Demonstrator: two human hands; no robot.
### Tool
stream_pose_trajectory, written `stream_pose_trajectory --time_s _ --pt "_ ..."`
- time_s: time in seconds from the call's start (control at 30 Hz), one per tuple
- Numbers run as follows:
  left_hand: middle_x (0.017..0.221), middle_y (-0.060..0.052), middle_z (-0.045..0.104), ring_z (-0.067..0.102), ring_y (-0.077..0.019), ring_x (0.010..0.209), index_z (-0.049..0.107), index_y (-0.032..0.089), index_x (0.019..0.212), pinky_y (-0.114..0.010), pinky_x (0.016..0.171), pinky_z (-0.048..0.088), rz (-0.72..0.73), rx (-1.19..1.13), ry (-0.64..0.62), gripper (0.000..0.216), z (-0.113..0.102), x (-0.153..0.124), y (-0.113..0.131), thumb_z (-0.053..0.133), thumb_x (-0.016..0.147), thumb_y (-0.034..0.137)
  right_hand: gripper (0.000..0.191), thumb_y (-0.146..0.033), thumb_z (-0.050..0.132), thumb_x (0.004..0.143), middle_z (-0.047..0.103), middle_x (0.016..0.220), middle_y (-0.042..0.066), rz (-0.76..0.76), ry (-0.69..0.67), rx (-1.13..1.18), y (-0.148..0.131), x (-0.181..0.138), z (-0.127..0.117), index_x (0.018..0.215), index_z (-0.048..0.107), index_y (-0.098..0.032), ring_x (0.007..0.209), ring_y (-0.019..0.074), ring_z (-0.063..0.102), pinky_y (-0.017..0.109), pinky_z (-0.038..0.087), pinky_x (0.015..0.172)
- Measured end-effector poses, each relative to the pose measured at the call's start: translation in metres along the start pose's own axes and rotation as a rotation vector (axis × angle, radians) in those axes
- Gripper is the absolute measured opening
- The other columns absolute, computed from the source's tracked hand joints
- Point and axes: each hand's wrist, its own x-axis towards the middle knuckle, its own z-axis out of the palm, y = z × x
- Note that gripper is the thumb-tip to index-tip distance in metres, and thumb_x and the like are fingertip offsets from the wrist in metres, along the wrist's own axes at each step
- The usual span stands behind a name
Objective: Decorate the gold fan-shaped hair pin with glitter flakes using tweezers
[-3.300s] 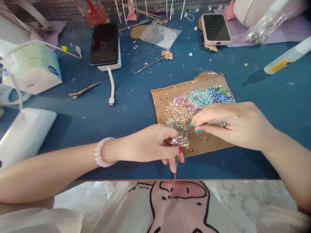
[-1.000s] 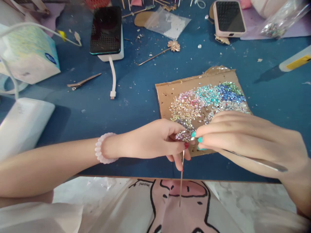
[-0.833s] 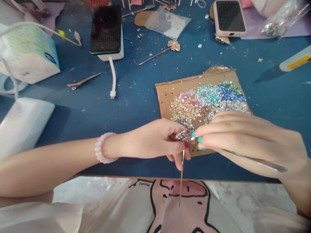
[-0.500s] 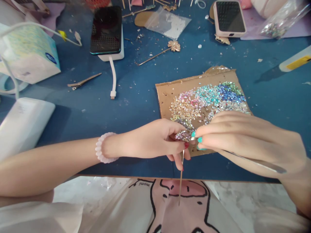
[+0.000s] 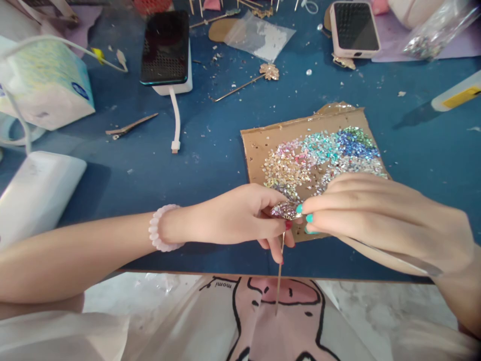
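My left hand (image 5: 240,218) pinches a hairpin (image 5: 284,210) by its rhinestone-covered head, and the thin metal stick hangs down past the table edge. My right hand (image 5: 376,218), with teal nails, grips metal tweezers (image 5: 398,255) whose tips meet the hairpin head. Both hands hover over the near edge of a brown cardboard piece (image 5: 259,143) heaped with several pastel rhinestones (image 5: 323,150).
On the blue table lie a black phone (image 5: 164,46) on a white charger with cable, a pink phone (image 5: 355,26), a tissue box (image 5: 43,85), a white box (image 5: 35,193), a gold flower hairpin (image 5: 248,82), a hair clip (image 5: 130,125), a plastic bag (image 5: 259,37) and a glue bottle (image 5: 456,93).
My right hand came off the rhinestone pile toward me and brought the tweezers' tips to the hairpin head. Over the last second both hands stay almost still.
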Motion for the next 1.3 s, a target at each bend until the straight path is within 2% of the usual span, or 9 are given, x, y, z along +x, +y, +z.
stream_pose_trajectory --time_s 0.13,0.3,0.4,0.57,0.73,0.87,1.0,1.1,1.3 --pt "0.081 0.003 0.067 0.07 -0.0069 0.065 0.059 0.014 0.085 -0.013 0.06 0.051 0.0 0.006 -0.009 0.019 0.0 -0.001 0.0 0.044 0.087 0.002 0.015 -0.006 0.047 0.09 0.069 0.096 0.004 -0.003 -0.02 -0.022 -0.001 0.001 0.0 0.092 0.058 -0.016 0.083 0.0128 0.061 0.031 0.051 0.081" --pt "0.074 0.005 0.067 0.069 -0.0067 0.063 0.059 0.014 0.084 -0.013 0.059 0.051 0.007 -0.002 -0.006 0.019 0.001 -0.001 0.001 0.045 0.089 0.004 0.016 -0.012 0.046 0.092 0.069 0.1 0.001 -0.012 0.056 -0.025 -0.002 -0.003 0.003 0.095 0.06 -0.02 0.082 0.0128 0.062 0.03 0.051 0.082" --pt "0.064 0.007 0.066 0.069 -0.0067 0.062 0.06 0.014 0.082 -0.013 0.059 0.05 0.016 0.006 -0.009 0.022 0.0 0.0 0.001 0.043 0.089 0.002 0.018 -0.012 0.044 0.093 0.069 0.101 0.001 -0.016 0.041 -0.029 -0.003 -0.003 0.004 0.095 0.061 -0.019 0.083 0.013 0.062 0.03 0.051 0.081" --pt "0.065 0.006 0.067 0.069 -0.0078 0.063 0.061 0.014 0.081 -0.014 0.059 0.051 0.017 0.007 -0.006 0.023 0.0 0.0 0.001 0.043 0.088 0.001 0.021 -0.01 0.041 0.093 0.07 0.097 0.003 0.017 -0.017 -0.022 -0.004 0.001 0.004 0.092 0.06 -0.018 0.084 0.0125 0.062 0.03 0.05 0.082" --pt "0.064 0.006 0.067 0.07 -0.0088 0.062 0.06 0.015 0.081 -0.015 0.058 0.051 0.02 -0.007 -0.003 0.02 0.0 0.0 0.0 0.046 0.088 0.003 0.015 -0.006 0.053 0.087 0.069 0.1 0.004 0.006 0.037 0.079 -0.002 0.001 0.0 0.095 0.061 -0.016 0.084 0.0133 0.062 0.031 0.052 0.078" --pt "0.064 0.005 0.066 0.069 -0.0085 0.063 0.061 0.014 0.08 -0.015 0.059 0.051 0.005 0.004 -0.005 0.019 0.0 -0.001 0.0 0.047 0.088 0.004 0.011 -0.013 0.054 0.089 0.07 0.093 0.002 0.118 0.011 0.104 0.001 0.002 -0.008 0.091 0.062 -0.02 0.084 0.0122 0.064 0.031 0.052 0.084" --pt "0.083 0.0 0.07 0.069 -0.0075 0.063 0.061 0.014 0.094 -0.014 0.058 0.051 -0.022 0.01 -0.007 0.016 0.0 -0.002 0.001 0.047 0.09 0.009 0.007 -0.018 0.057 0.088 0.069 0.087 -0.002 0.218 0.063 0.106 0.009 0.001 -0.014 0.088 0.06 -0.024 0.084 0.0119 0.066 0.029 0.053 0.081" --pt "0.088 -0.002 0.07 0.069 -0.0065 0.062 0.062 0.014 0.097 -0.014 0.058 0.051 -0.049 0.027 -0.01 0.018 0.0 -0.002 0.001 0.045 0.09 0.009 0.01 -0.017 0.062 0.085 0.07 0.087 -0.004 0.242 0.03 0.025 0.018 -0.002 -0.019 0.088 0.06 -0.027 0.081 0.0125 0.067 0.029 0.053 0.077" --pt "0.074 0.001 0.068 0.069 -0.007 0.061 0.063 0.013 0.083 -0.012 0.056 0.049 -0.053 0.042 0.008 0.017 0.002 -0.002 0.003 0.049 0.09 0.012 0.005 -0.025 0.056 0.09 0.071 0.087 -0.005 0.207 -0.097 -0.079 0.031 -0.007 -0.03 0.088 0.06 -0.027 0.074 0.0124 0.068 0.026 0.051 0.067"
